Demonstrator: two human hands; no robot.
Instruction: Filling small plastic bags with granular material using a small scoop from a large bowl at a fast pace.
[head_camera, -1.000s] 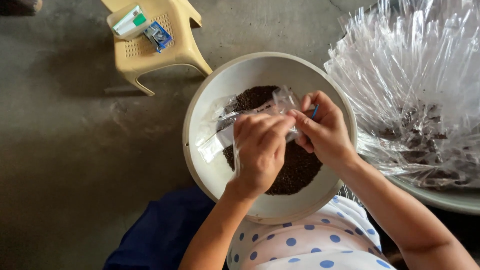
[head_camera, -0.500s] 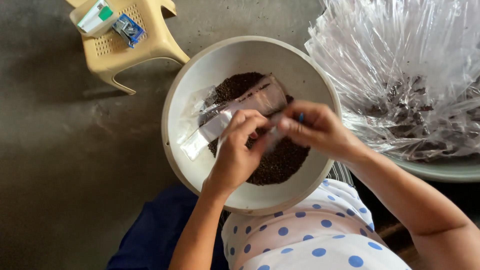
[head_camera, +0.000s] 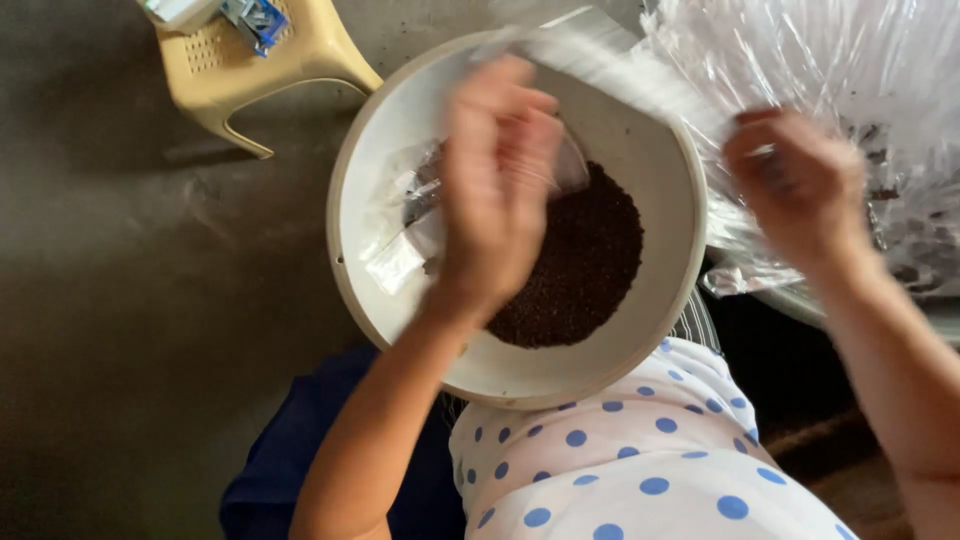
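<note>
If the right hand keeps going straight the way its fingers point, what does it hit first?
Most likely the heap of clear plastic bags: the right hand points up and slightly left, right at its edge. The hand is motion-blurred and depth is unclear, so it may already be touching them.

Bare arms, blue-dotted white garment (head_camera: 640, 470)

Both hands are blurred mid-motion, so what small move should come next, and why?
Probably bring the right hand over to the bowl: it sits at the pile of clear bags, while the left hand hovers above the dark grains.
</note>
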